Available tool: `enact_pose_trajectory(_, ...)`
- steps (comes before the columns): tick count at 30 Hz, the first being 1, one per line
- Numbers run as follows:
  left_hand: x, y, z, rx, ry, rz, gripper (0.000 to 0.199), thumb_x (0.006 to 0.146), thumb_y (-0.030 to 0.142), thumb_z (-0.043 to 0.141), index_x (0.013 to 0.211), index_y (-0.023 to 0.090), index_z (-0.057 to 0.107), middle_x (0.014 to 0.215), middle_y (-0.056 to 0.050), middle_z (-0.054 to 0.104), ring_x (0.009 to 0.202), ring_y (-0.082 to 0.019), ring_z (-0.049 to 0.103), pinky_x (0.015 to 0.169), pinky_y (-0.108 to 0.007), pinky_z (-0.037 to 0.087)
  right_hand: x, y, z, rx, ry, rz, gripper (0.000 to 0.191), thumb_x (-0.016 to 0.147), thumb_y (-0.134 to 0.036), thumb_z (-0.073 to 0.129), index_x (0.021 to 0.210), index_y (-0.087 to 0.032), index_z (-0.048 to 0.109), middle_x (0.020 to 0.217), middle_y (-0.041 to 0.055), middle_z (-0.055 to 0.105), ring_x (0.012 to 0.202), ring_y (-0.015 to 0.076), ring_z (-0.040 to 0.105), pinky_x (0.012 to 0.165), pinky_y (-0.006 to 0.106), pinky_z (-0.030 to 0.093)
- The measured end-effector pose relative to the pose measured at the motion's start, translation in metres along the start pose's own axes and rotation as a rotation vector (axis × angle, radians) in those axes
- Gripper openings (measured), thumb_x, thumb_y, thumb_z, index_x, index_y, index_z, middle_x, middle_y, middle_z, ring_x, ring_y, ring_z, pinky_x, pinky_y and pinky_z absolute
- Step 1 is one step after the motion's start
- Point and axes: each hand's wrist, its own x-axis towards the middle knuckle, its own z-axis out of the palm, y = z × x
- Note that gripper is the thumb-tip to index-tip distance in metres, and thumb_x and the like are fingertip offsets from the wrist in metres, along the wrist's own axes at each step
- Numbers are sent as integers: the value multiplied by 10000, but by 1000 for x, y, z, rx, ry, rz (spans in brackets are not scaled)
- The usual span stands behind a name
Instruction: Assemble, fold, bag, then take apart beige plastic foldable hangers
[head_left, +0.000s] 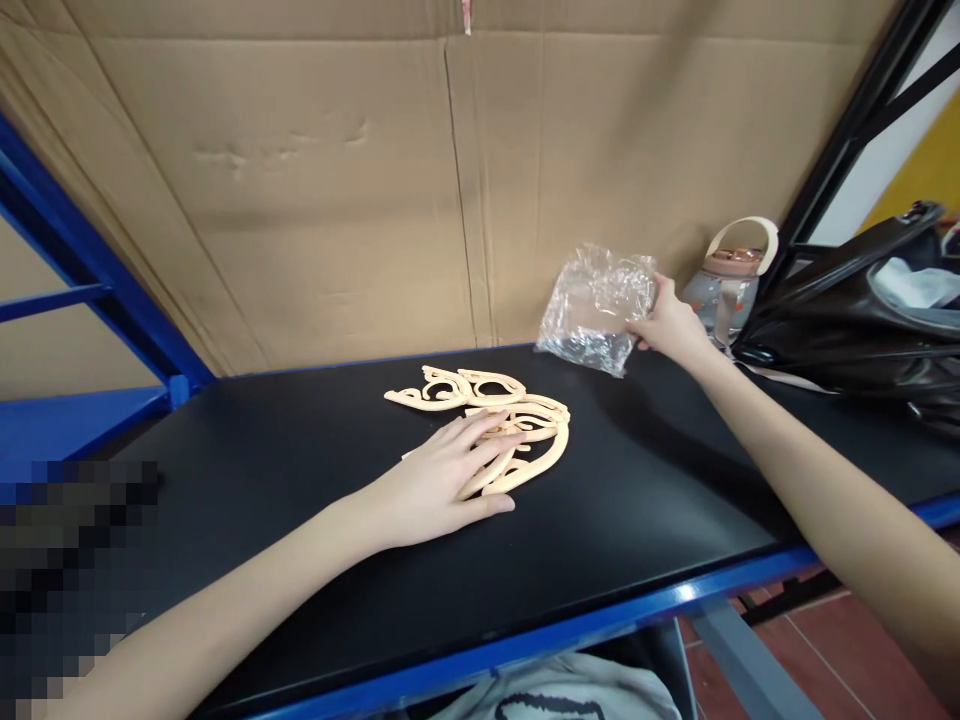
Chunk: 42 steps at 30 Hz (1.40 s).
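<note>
Closest to me, two bare forearms reach in, the left (262, 582) from the lower left corner and the right from the lower right. The left hand (439, 488) lies palm down, fingers loosely spread and pointing rightward and away, resting over a cluster of peach curved pieces (562, 440). The right hand (669, 325) is closed in a pinch on the right edge of a clear plastic bag (592, 310), thumb below and fingers above.

Around the pieces, the black top of the bench (637, 520) spreads out to either side and forward to its blue front edge; the back edge, near the bag, meets the cardboard (337, 200). The rear pieces run mostly left to right, roughly along that back edge, while the outermost curve bends round and slants toward the front left. The bag stands tilted, crinkled and shiny.

Just beyond the right hand there's a bottle (724, 290) with a cream loop handle, then a glossy black bag (832, 295). A blue frame (82, 230) rises at the left. Below the front edge I see grey printed cloth (600, 680) and reddish floor tiles (847, 640).
</note>
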Motion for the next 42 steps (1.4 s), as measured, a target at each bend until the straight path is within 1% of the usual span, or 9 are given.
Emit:
enact_pose_trajectory(4,-2,-8,-1,58,19,34,446,978,336,397,1422,293,387,1488,-26,391,1372,-231,344,1124,-391,316,0,8,-5,-648,-64,-30,682,755,-173,597,1394,-75,379,913,201,690,921,345,655,741,422,471)
enact_pose_trajectory(8,-4,-20,-4,103,58,8,444,973,257,370,1416,261,400,1458,-42,434,1359,-237,363,1127,-400,308,-4,2,1,-748,-138,-32,367,817,-272,596,1123,-74,639,1037,260,654,1025,373,618,803,456,458)
enact_pose_trajectory(16,-3,-25,-4,110,75,-31,499,977,443,381,1430,233,376,1476,-65,414,1375,-246,340,1136,-395,283,-1,26,37,-647,-333,19,618,894,-565,465,1353,-154,516,1375,237,483,1239,399,482,946,526,419)
enact_pose_trajectory(21,-3,-24,-8,138,49,-77,543,977,502,341,1436,213,367,1495,-82,384,1390,-253,313,1136,-409,277,-3,28,49,-609,-240,118,696,914,-576,377,1356,-47,475,1376,318,432,1274,470,400,950,683,306)
enact_pose_trajectory(24,-5,-25,-12,148,47,-107,618,938,572,388,1441,213,357,1507,-104,360,1397,-283,297,1125,-443,288,-13,7,39,-552,-95,-28,619,954,-447,329,1357,12,430,1404,315,389,1345,441,290,1036,651,198)
enact_pose_trajectory(27,-7,-28,-13,143,36,-174,742,874,666,431,1463,230,316,1539,-122,293,1421,-317,237,1136,-490,248,-31,-20,31,-454,-51,-271,533,973,-412,318,1415,-122,388,1426,170,435,1354,302,326,1111,470,226)
enact_pose_trajectory(30,-8,-37,-11,150,22,-221,869,822,725,450,1491,206,254,1560,-147,224,1438,-338,173,1141,-516,212,-55,-40,40,-84,-231,-619,564,963,-524,331,1408,-189,419,1396,120,491,1321,274,401,1103,442,289)
enact_pose_trajectory(36,-9,-57,-4,137,41,-159,846,833,719,433,1496,232,235,1562,-130,228,1443,-304,173,1153,-483,193,-106,-58,77,191,-758,-603,669,936,-653,249,1448,-244,385,1528,69,324,1433,278,215,1167,516,125)
enact_pose_trajectory(42,-6,-47,-3,95,5,-199,907,806,739,459,1513,240,189,1580,-139,154,1436,-371,146,1137,-551,173,-132,-73,78,245,-740,-680,693,953,-616,263,1479,-167,293,1504,133,354,1388,284,312,1135,493,227)
